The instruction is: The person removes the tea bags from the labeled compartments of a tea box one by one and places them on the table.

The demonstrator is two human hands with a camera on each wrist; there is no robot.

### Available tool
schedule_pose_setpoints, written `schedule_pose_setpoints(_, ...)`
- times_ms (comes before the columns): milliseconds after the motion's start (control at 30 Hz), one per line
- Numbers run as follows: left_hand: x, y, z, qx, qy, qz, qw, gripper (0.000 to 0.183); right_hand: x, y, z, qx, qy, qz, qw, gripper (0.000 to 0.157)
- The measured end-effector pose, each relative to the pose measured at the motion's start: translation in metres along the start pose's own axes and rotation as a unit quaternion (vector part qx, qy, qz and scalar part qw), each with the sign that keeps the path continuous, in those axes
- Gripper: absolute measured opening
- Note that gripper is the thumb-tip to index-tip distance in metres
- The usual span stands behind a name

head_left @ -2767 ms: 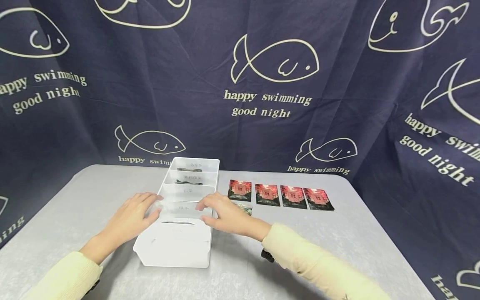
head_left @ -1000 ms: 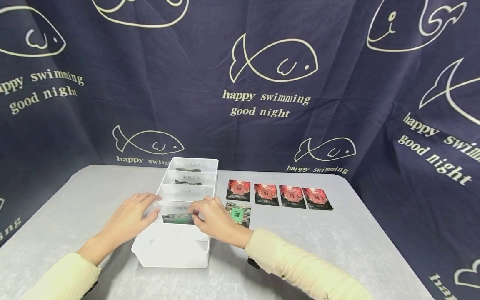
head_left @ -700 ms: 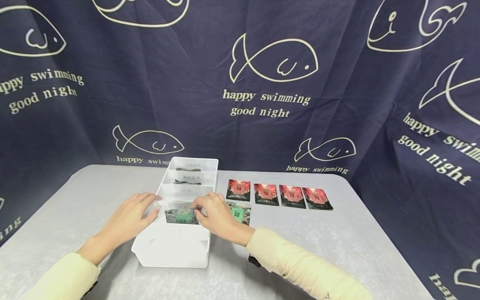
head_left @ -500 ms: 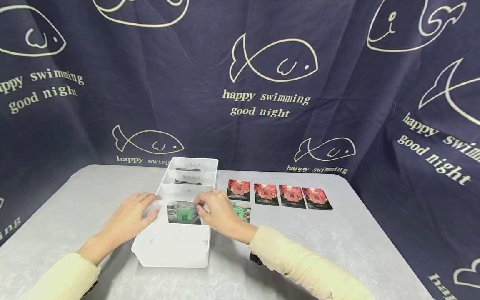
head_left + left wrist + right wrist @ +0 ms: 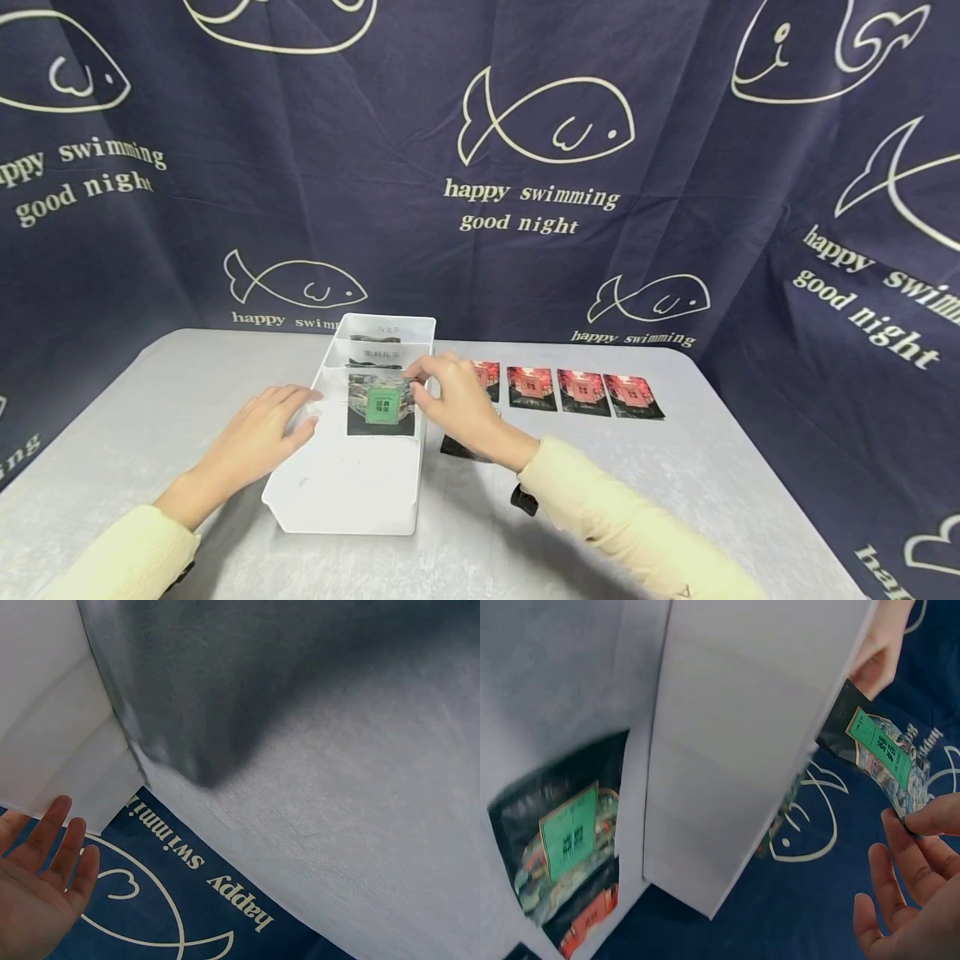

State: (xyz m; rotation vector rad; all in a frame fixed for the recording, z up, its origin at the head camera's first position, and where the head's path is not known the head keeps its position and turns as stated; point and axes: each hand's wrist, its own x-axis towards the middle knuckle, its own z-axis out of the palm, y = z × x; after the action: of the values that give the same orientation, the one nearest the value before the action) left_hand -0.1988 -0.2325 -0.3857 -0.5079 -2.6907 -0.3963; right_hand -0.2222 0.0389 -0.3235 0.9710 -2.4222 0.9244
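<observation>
With its thumb and index finger, my right hand [image 5: 461, 404] pinches the top right corner of a green-labelled tea packet [image 5: 381, 407] above the white divided box [image 5: 341, 500]. In the right wrist view the packet [image 5: 881, 746] hangs clear of the box's rim, its lower end partly behind the wall. My left hand [image 5: 262, 433] rests its fingertips against the box's left rim. In the left wrist view its fingers [image 5: 54, 832] are spread and nearly straight beside the box wall. A second green-labelled packet [image 5: 570, 836] lies on the table, mostly hidden by my right hand in the head view.
Several red tea packets [image 5: 532, 389] lie in a row on the grey table [image 5: 637, 492], right of the box. Dark packet edges [image 5: 375, 339] show in the box's two rear compartments, behind labelled dividers. A navy fish-print curtain [image 5: 405, 167] hangs behind.
My right hand has reached into the box, gripped the green-labelled packet and drawn it up out of its compartment. The left hand has stayed at the rim.
</observation>
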Motion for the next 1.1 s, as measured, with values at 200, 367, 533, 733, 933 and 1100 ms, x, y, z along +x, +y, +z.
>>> schedule_pose_setpoints(200, 0.000, 0.000, 0.001, 0.004, 0.005, 0.002, 1.0000, 0.033, 0.001, 0.008, -0.017, 0.028, 0.020, 0.027, 0.999, 0.013)
schedule_pose_setpoints(367, 0.000, -0.001, 0.001, 0.002, -0.003, -0.002, 1.0000, 0.034, -0.003, 0.017, -0.031, 0.038, 0.033, 0.054, 0.997, 0.012)
schedule_pose_setpoints(533, 0.000, -0.001, 0.001, 0.002, -0.002, -0.002, 1.0000, 0.034, -0.012, 0.033, -0.043, 0.022, 0.045, 0.067, 0.997, 0.012)
schedule_pose_setpoints(733, 0.000, 0.000, 0.001, 0.000, -0.003, -0.004, 1.0000, 0.034, -0.024, 0.056, -0.058, -0.008, 0.057, 0.090, 0.994, 0.011)
schedule_pose_setpoints(933, 0.000, 0.000, 0.002, -0.003, -0.003, -0.005, 1.0000, 0.034, -0.038, 0.078, -0.070, 0.003, 0.032, 0.151, 0.988, 0.010)
schedule_pose_setpoints(1100, 0.000, -0.001, 0.002, -0.003, -0.001, -0.005, 1.0000, 0.034, -0.050, 0.095, -0.076, -0.010, 0.020, 0.173, 0.985, 0.010)
